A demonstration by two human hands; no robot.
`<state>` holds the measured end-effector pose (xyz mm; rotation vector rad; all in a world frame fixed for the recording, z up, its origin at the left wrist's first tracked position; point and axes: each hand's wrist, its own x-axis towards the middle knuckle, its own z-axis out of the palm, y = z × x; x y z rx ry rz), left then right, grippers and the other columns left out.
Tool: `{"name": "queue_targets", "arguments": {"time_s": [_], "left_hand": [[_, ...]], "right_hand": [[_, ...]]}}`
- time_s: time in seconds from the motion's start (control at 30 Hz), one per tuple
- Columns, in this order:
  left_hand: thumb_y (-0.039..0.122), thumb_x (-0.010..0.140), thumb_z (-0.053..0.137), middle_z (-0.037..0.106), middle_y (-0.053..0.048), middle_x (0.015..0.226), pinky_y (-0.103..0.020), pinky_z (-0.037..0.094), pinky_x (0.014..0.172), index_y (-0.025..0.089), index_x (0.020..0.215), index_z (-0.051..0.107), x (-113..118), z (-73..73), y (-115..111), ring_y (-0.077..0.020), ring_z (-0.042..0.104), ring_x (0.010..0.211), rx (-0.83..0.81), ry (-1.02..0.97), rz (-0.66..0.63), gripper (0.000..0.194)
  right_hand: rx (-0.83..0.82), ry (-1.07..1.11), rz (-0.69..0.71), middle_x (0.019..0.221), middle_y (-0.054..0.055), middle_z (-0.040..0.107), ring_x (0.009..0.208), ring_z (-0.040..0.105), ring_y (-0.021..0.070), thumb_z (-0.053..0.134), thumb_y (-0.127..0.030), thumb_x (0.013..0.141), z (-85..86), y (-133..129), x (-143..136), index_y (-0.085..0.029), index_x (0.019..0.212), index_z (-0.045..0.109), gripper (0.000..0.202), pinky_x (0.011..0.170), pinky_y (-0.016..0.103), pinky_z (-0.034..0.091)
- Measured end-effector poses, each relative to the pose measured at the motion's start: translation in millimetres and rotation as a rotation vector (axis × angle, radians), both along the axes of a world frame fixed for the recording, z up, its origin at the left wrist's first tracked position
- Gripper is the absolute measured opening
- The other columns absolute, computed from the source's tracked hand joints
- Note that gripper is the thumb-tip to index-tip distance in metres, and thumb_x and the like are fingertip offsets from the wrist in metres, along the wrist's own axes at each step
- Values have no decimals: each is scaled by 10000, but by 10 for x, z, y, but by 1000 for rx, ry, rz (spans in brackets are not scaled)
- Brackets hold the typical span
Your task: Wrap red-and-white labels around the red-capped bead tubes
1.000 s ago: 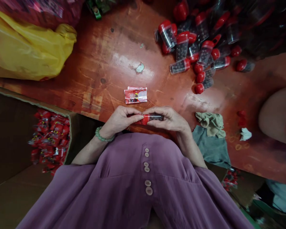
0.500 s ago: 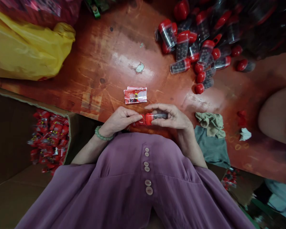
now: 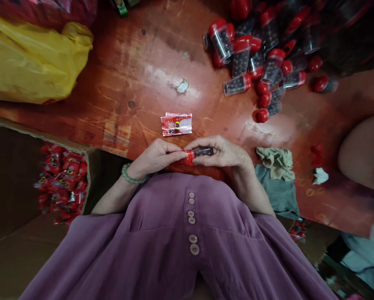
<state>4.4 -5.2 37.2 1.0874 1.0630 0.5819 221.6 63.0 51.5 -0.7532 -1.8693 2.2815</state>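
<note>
At the near edge of the worktop (image 3: 137, 83), just above the purple shirt, both hands meet on one small clear tube (image 3: 199, 153) with a red cap, filled with dark pellets and lying on its side. The left hand (image 3: 154, 157) pinches the red-cap end, where a bit of red wrapper seems to sit under the fingertips; its grip is closed there. The right hand (image 3: 226, 153) wraps thumb and fingers over the clear body, grip closed on the tube.

Just beyond the hands, apart from them, lies a small stack of flat red-and-white printed sleeves (image 3: 176, 124). To the left, below the worktop edge, a cardboard box (image 3: 90, 175) holds a heap of red wrapped pieces (image 3: 62, 183), which looks like the finished lot. To the right lie a crumpled cloth (image 3: 276, 158) and a few rubber bands.

Farther off, on the right, a large pile of bare red-capped tubes (image 3: 255, 58) waits unwrapped, so by my reckoning much is left: the box is partly filled, the pile big. A yellow plastic bag (image 3: 33, 58) sits far left.
</note>
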Motion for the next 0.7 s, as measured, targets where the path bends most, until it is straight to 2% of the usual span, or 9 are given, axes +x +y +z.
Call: {"name": "queue_targets", "arguments": {"time_s": [0.07, 0.13, 0.2, 0.3, 0.4, 0.53, 0.7], "left_hand": [[424, 845, 649, 575, 19, 518, -208, 333, 461, 150, 656, 741, -10, -7, 18, -81, 461, 478, -24, -19, -19, 346], [433, 827, 687, 644, 6, 583, -209, 404, 510, 157, 680, 750, -15, -25, 27, -96, 537, 534, -35, -44, 18, 319], [457, 795, 736, 718, -14, 697, -229, 490, 603, 168, 756, 767, -5, -58, 15, -126, 624, 636, -54, -98, 94, 293], [514, 725, 800, 761, -48, 807, -282, 559, 680, 174, 860, 770, 48, -110, -38, -162, 685, 714, -135, -254, 237, 366], [508, 668, 849, 762, -58, 801, -278, 574, 650, 171, 861, 760, 142, -124, -96, -165, 699, 702, -236, -400, 365, 398], [416, 634, 889, 758, -40, 763, -218, 561, 616, 163, 819, 753, 273, -76, -125, -116, 677, 637, -349, -453, 529, 341], [387, 599, 907, 752, -29, 732, -205, 551, 606, 154, 794, 757, 350, -15, -116, -104, 667, 607, -383, -419, 595, 340]], "right_hand": [[-5, -13, -28, 932, 28, 759, 808, 696, 117, 708, -211, 823, -7, 1, -2, -148, 1101, 709, 284, 729, 227, 550], [-14, -19, -97, 915, 22, 761, 794, 697, 118, 720, -226, 817, -6, -11, 1, -153, 1069, 725, 262, 726, 228, 550], [-22, -30, -203, 876, 10, 757, 749, 687, 111, 734, -248, 812, 5, -36, 5, -161, 1052, 736, 255, 699, 223, 544], [-25, -47, -352, 791, -16, 730, 648, 640, 86, 761, -269, 796, 23, -93, 4, -169, 1039, 747, 263, 629, 205, 516], [-19, -32, -432, 785, -20, 723, 639, 627, 80, 775, -286, 788, 5, -162, -12, -176, 1026, 752, 264, 629, 206, 515], [64, -11, -542, 825, -14, 733, 677, 649, 91, 766, -322, 802, -73, -252, -39, -192, 1059, 746, 289, 664, 221, 535], [201, -8, -643, 907, -2, 753, 742, 671, 104, 758, -329, 808, -148, -336, -53, -216, 1058, 756, 275, 705, 236, 544]]}}
